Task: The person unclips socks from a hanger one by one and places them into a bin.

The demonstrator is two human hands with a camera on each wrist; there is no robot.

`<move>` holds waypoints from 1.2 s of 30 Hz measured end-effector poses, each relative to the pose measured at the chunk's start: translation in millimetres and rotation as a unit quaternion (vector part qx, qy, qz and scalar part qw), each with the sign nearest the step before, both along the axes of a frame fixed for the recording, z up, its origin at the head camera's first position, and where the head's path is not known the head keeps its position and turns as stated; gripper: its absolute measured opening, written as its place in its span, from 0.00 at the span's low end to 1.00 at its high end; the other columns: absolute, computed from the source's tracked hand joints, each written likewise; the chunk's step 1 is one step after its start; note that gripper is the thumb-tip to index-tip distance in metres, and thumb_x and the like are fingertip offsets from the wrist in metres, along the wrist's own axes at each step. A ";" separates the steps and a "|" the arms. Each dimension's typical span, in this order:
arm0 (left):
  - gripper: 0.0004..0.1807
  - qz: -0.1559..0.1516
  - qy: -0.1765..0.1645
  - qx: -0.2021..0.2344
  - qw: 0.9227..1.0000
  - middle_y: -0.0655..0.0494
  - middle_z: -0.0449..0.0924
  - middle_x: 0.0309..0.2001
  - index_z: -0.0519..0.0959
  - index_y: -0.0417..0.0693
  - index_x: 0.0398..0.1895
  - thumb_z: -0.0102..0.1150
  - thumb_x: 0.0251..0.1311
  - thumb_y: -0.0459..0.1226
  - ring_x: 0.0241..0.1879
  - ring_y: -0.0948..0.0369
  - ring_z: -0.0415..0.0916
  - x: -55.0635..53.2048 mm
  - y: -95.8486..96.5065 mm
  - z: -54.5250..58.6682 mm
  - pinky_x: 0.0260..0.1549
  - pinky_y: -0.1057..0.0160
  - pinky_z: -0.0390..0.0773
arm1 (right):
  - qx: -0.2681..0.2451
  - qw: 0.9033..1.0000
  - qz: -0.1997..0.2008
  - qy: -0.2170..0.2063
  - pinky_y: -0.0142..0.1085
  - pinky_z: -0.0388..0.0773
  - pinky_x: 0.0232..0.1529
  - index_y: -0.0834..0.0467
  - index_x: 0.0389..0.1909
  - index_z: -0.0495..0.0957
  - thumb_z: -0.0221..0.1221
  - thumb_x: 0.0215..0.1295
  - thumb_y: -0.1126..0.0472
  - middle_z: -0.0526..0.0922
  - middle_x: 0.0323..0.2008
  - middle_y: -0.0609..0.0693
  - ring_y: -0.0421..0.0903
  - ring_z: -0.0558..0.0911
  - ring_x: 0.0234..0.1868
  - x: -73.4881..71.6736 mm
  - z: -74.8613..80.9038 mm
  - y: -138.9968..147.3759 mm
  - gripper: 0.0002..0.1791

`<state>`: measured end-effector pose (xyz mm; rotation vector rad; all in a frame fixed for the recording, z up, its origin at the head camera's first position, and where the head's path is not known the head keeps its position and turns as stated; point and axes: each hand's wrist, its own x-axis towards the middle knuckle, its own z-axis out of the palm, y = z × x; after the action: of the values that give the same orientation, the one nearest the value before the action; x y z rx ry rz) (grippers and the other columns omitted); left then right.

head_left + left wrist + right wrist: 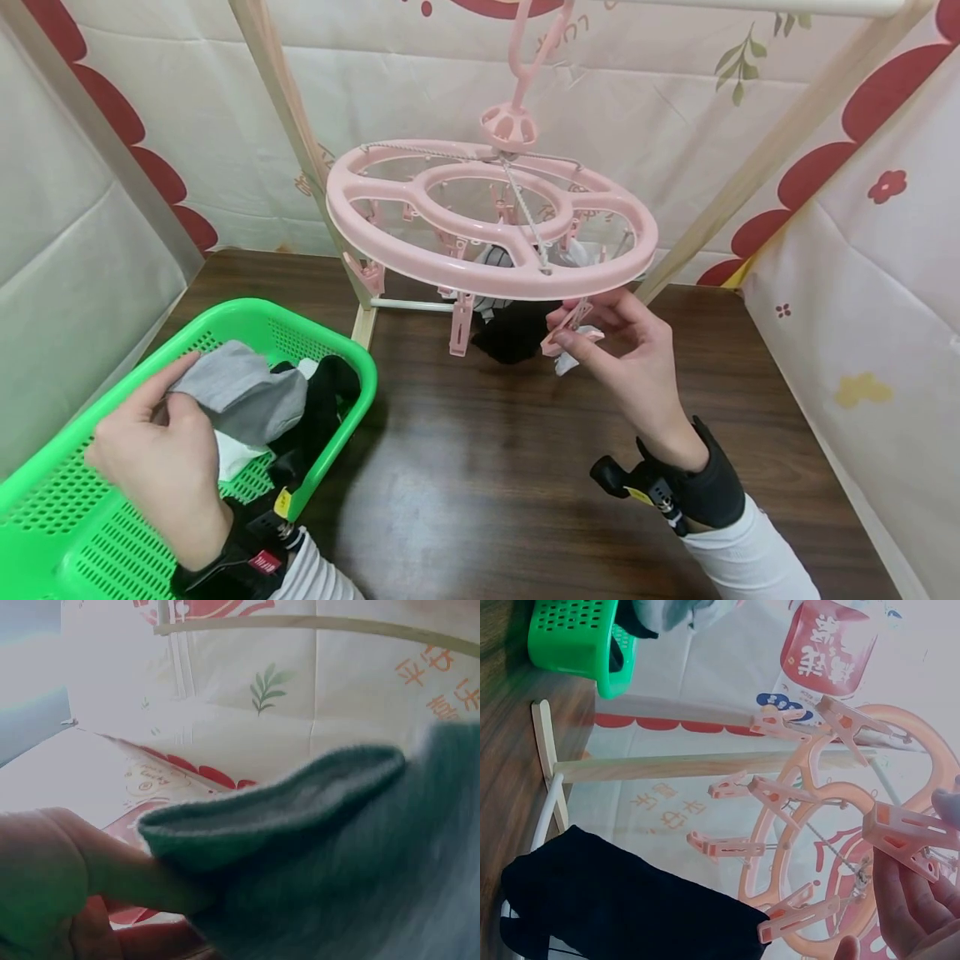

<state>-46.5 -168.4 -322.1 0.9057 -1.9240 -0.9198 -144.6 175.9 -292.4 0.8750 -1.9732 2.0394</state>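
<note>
My left hand (161, 458), over the green basket (258, 310), pinches a grey sock (247, 396) between thumb and fingers. In the left wrist view the sock's ribbed opening (277, 810) faces up, beside the thumb. At the front right of a round pink drying hanger (442, 271), my right hand (637, 358) holds a pink clothes peg (573, 329) between thumb and fingers. A bit of white cloth (567, 362) shows just behind that peg. In the right wrist view a black sock (630, 900) hangs from another peg (799, 919).
Black cloth (326, 408) and white cloth (234, 454) lie in the basket. Several pegs dangle from the hanger, one (461, 325) at its front. The hanger's hook (525, 67) goes up out of view. A wooden frame (780, 158) stands around it on the brown tabletop (480, 492).
</note>
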 end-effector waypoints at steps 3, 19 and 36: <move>0.26 0.011 -0.005 0.020 1.000 0.79 0.53 0.04 0.88 0.49 0.41 0.39 0.55 0.25 0.14 0.66 0.48 1.8 -0.1 1.5 0.42 0.67 0.48 | 0.016 1.000 -0.006 0.003 0.36 0.81 0.36 0.72 0.47 0.73 0.63 0.58 0.75 0.83 0.38 0.63 0.51 0.85 0.32 -0.5 0.8 1.0 0.16; 0.18 -0.001 -0.023 -0.024 0.999 0.66 0.80 0.23 0.86 0.44 0.44 0.45 0.64 0.33 0.14 0.65 0.47 -2.2 3.3 -1.1 0.33 0.66 0.54 | 0.095 0.995 -0.017 0.010 0.38 0.66 0.42 0.65 0.54 0.72 0.64 0.57 0.70 0.85 0.41 0.56 0.49 0.80 0.43 -3.3 -8.3 7.8 0.23; 0.16 -0.056 -0.009 -0.054 0.997 0.45 0.85 0.42 0.85 0.40 0.45 0.48 0.68 0.38 0.15 0.66 0.50 -5.6 13.1 1.0 0.30 0.64 0.54 | 0.091 0.993 0.072 0.002 0.40 0.69 0.55 0.69 0.61 0.63 0.66 0.57 0.70 0.83 0.45 0.59 0.51 0.80 0.48 -4.3 -37.0 14.6 0.32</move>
<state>-52.1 -155.3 -321.1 0.7516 -2.0360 -0.8651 -148.9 190.5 -329.4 1.0864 -2.1782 1.9501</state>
